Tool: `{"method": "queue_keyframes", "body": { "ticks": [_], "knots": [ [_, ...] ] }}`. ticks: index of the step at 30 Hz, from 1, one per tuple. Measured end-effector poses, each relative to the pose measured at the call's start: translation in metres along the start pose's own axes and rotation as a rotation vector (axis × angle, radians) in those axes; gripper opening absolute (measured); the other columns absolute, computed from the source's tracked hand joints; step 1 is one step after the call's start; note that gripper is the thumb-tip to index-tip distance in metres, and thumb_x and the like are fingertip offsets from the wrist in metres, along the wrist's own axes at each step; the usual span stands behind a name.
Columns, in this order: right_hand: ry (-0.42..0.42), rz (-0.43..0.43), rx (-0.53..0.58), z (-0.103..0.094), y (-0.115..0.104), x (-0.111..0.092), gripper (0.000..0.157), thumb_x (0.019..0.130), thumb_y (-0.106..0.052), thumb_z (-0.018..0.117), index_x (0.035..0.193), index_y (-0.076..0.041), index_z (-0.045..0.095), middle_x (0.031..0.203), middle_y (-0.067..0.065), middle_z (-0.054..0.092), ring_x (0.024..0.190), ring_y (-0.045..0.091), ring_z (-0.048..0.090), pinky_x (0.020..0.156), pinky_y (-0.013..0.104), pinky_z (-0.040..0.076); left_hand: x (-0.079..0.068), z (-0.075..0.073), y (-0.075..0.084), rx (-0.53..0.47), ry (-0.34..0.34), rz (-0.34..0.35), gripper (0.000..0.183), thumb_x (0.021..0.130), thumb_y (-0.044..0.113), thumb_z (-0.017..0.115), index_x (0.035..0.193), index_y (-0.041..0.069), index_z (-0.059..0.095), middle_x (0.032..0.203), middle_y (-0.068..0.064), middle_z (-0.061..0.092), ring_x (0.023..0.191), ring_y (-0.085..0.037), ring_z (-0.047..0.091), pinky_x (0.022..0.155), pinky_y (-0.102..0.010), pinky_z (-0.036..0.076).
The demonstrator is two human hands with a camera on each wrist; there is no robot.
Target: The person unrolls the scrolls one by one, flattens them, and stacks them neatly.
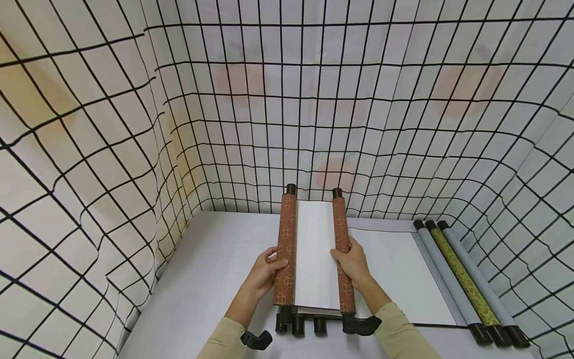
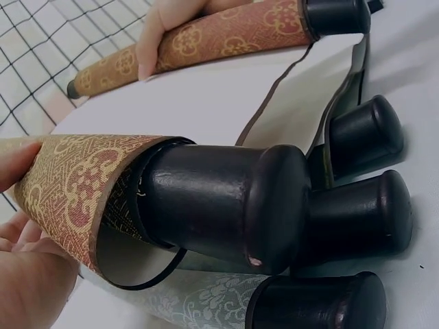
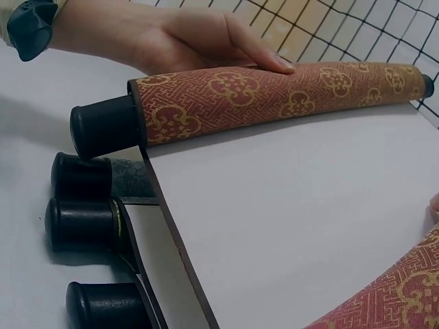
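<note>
A hanging scroll backed in red-brown, gold-patterned cloth is partly unrolled, its blank white sheet lying between two rolls. My left hand grips the left roll, thumb on top and fingers around its outer side. On the right roll, my right hand holds on near the middle. A black end knob juts from the left roll in the left wrist view, where the cloth edge hangs loose around the rod. The right roll's knob shows in the right wrist view.
Beneath the held scroll lie other scrolls with black knobs, one in grey floral cloth. A white sheet spreads at right, beside grey rolls and a yellow-green roll. Black netting surrounds the white table.
</note>
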State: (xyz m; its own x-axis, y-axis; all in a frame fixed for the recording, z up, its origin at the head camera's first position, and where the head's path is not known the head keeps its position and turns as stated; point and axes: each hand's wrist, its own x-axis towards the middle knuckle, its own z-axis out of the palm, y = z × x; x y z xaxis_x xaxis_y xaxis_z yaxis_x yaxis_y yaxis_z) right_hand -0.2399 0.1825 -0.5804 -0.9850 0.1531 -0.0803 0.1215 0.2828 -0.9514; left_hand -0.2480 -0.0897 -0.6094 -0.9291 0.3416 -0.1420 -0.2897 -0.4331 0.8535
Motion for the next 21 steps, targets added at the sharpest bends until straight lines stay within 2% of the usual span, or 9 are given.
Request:
{"method": "queue_keyframes", "body": {
  "ticks": [7, 12, 17, 21],
  "knots": [
    [0.013, 0.036, 0.030, -0.0004, 0.0007, 0.0030, 0.079, 0.098, -0.015, 0.068, 0.160, 0.003, 0.023, 0.142, 0.030, 0.051, 0.117, 0.039, 0.058, 0.091, 0.049, 0.049, -0.0001, -0.0024, -0.0004, 0.011, 0.009, 0.004, 0.050, 0.094, -0.008, 0.065, 0.139, -0.005, 0.044, 0.111, -0.013, 0.064, 0.087, -0.016, 0.069, 0.075, -0.032, 0.058],
    [-0.008, 0.045, 0.047, -0.0018, 0.0005, 0.0038, 0.073, 0.099, -0.014, 0.063, 0.159, 0.005, 0.025, 0.143, 0.029, 0.049, 0.124, 0.040, 0.052, 0.100, 0.053, 0.043, -0.0014, -0.0039, -0.0012, 0.013, 0.022, -0.005, 0.055, 0.094, -0.007, 0.066, 0.143, -0.006, 0.041, 0.112, -0.013, 0.063, 0.087, -0.015, 0.069, 0.076, -0.031, 0.058],
    [-0.028, 0.042, 0.053, -0.0017, -0.0006, 0.0027, 0.067, 0.100, -0.018, 0.059, 0.156, 0.002, 0.030, 0.138, 0.023, 0.050, 0.118, 0.037, 0.051, 0.095, 0.048, 0.043, -0.0008, -0.0056, -0.0041, -0.002, 0.019, -0.014, 0.058, 0.094, -0.006, 0.067, 0.144, -0.007, 0.038, 0.112, -0.013, 0.063, 0.088, -0.015, 0.068, 0.078, -0.031, 0.058],
    [-0.029, 0.021, 0.041, -0.0001, 0.0010, 0.0016, 0.069, 0.101, -0.031, 0.066, 0.153, 0.000, 0.034, 0.134, 0.022, 0.052, 0.114, 0.036, 0.053, 0.088, 0.045, 0.045, 0.0000, -0.0051, -0.0043, -0.012, 0.011, -0.017, 0.055, 0.094, -0.006, 0.067, 0.142, -0.006, 0.040, 0.112, -0.013, 0.064, 0.088, -0.015, 0.068, 0.078, -0.031, 0.058]
  ]
}}
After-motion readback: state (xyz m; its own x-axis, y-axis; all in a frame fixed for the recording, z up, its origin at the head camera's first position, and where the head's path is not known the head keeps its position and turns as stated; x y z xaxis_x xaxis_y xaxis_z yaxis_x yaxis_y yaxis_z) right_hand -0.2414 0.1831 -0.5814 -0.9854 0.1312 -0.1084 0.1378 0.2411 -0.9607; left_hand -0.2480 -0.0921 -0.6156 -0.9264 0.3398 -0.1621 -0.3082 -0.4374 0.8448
